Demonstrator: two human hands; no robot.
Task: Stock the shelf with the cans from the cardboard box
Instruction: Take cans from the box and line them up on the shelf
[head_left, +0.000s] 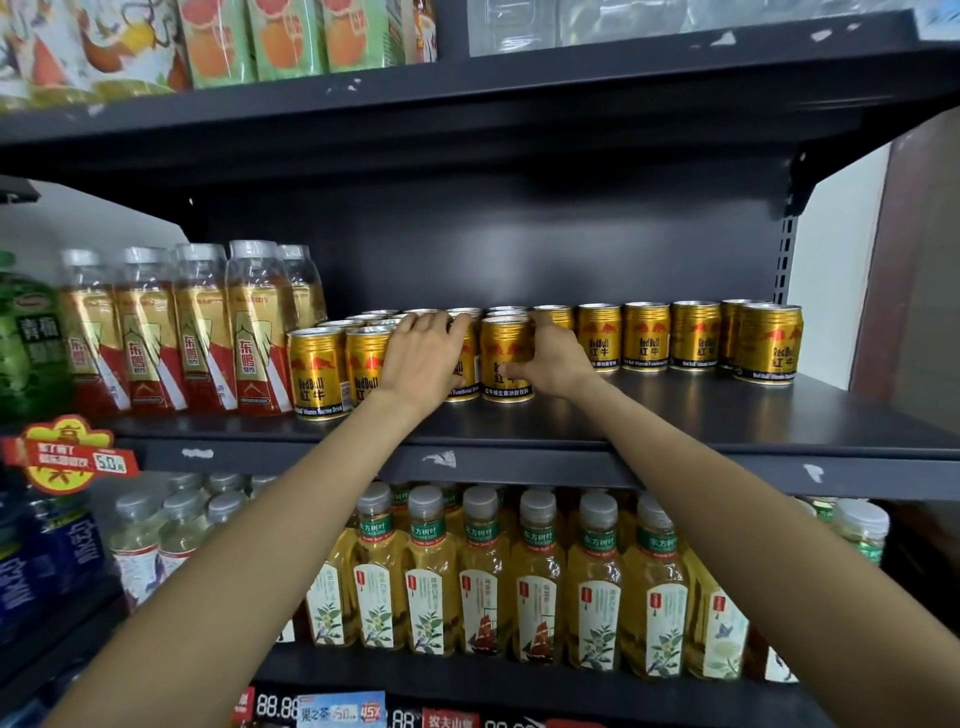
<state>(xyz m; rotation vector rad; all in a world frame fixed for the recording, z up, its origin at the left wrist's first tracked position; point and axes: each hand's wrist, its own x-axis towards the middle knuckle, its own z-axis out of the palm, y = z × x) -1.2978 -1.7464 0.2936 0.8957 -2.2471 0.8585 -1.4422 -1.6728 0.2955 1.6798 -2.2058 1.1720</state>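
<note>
Several gold Red Bull cans stand on the dark middle shelf (519, 431). A cluster several rows deep sits at the left (317, 371), and a single row (647, 338) runs right to the last can (770, 345). My left hand (423, 358) wraps a front can that it mostly hides. My right hand (553, 358) grips the right side of the neighbouring front can (506, 358), thumb across its label. The cardboard box is out of view.
Tall red-and-gold bottles (202, 332) stand left of the cans, with a green bottle (26, 338) at the far left. Yellow tea bottles (540, 582) fill the shelf below. Bare shelf lies in front of the right-hand can row. Cartons sit on the shelf above.
</note>
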